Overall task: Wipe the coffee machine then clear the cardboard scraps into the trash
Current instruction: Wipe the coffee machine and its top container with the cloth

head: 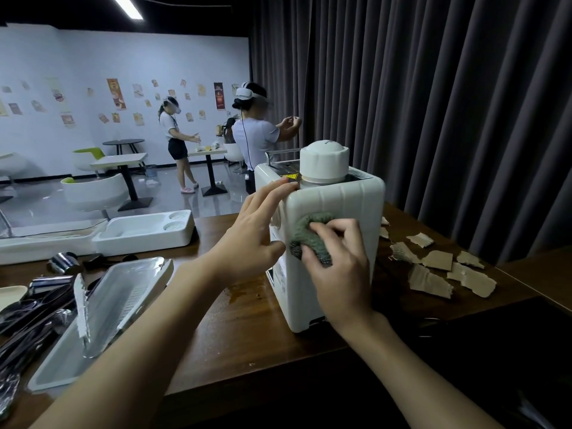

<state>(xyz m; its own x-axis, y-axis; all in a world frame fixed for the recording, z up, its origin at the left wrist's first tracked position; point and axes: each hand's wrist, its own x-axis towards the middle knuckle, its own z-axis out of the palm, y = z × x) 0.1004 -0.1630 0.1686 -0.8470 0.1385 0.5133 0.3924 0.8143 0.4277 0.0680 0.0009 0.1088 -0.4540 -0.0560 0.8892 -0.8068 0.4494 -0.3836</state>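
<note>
My right hand (337, 274) grips the cloth (309, 239) against the coffee machine (340, 199); left hand (257, 230), fingers spread, steadies it. The cardboard scraps (445, 267) lie right of the machine, nearer my right hand.

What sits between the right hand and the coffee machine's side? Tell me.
A grey-green cloth: the right hand grips it against the side wall of the white coffee machine, as the head view shows.

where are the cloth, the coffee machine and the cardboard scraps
cloth (301, 235): head view, on the exposed green bunch
coffee machine (337, 202): head view, on the white ribbed side near the top
cardboard scraps (438, 260): head view, on one middle scrap of the group
</note>
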